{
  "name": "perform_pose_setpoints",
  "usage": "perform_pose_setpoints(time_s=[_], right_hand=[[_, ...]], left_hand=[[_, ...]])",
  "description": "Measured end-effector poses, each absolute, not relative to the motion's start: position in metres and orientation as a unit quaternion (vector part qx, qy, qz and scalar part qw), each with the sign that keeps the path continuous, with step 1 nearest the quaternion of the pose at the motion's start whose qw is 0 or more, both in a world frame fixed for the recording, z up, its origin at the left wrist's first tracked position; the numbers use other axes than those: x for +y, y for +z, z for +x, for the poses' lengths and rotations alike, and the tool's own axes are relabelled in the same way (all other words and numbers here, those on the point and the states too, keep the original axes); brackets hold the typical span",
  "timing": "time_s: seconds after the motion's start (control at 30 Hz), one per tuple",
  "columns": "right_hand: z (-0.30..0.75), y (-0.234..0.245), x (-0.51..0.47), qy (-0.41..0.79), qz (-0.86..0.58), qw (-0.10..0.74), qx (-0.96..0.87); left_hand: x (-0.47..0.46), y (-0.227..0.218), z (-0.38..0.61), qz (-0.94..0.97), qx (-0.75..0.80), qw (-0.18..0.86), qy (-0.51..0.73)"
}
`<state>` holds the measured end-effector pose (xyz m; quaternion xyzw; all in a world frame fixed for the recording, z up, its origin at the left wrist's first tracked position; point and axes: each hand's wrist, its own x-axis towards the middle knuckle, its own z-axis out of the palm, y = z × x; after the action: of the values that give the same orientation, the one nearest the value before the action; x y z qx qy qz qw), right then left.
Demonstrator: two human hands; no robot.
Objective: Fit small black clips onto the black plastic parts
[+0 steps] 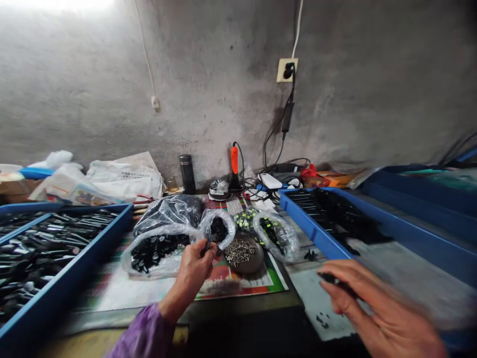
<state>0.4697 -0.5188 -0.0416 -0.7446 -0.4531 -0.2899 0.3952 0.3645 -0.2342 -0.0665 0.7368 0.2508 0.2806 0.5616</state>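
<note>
The left hand [193,272], in a purple sleeve [145,335], is pressed closed and pinches a small black plastic part [208,245] between thumb and fingers, just over the mouth of a clear plastic bag of black parts [218,229]. The right hand [372,308], blurred near the bottom right corner of the view, has its fingers bent around a dark slim piece [331,280], though the blur hides the exact grip. Beneath it lies the bare grey counter [320,303], with a few small black bits [322,321] near its front edge.

Beside the left hand, a round dark dish of silver screws [242,252] sits on a printed sheet [238,284]. Another large clear bag of black parts [158,253] lies to its left, and a bag of black and yellow-green pieces [276,234] lies to its right. A blue tray of long black parts [74,263] fills the left side of the counter, and a second blue tray with black parts [309,219] stands at the right.

Along the back edge stand a black thermos flask [187,174] and an orange-handled electric tool [234,160], with white paper packets [122,176] at the back left. A charger cable runs up the concrete wall to a socket [286,69]
</note>
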Motion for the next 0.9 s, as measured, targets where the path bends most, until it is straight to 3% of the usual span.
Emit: perform_pose_setpoints(time_s=[0.13,0.33,0.4,0.9], right_hand=[[0.437,-0.051,-0.494,-0.159,-0.756,0.445,-0.452],[0.401,-0.069,-0.458,0.262,-0.711,0.52,-0.393],[0.394,-0.072,-0.451,0.351,-0.668,0.534,-0.381],[0.364,-0.085,-0.44,0.347,-0.679,0.51,-0.399]], left_hand=[[-0.262,-0.063,0.337,0.671,0.244,0.664,0.221],[-0.288,-0.065,0.3,0.601,0.257,0.728,0.209],[-0.294,-0.066,0.291,0.569,0.266,0.75,0.207],[-0.315,-0.073,0.26,0.522,0.304,0.767,0.214]])
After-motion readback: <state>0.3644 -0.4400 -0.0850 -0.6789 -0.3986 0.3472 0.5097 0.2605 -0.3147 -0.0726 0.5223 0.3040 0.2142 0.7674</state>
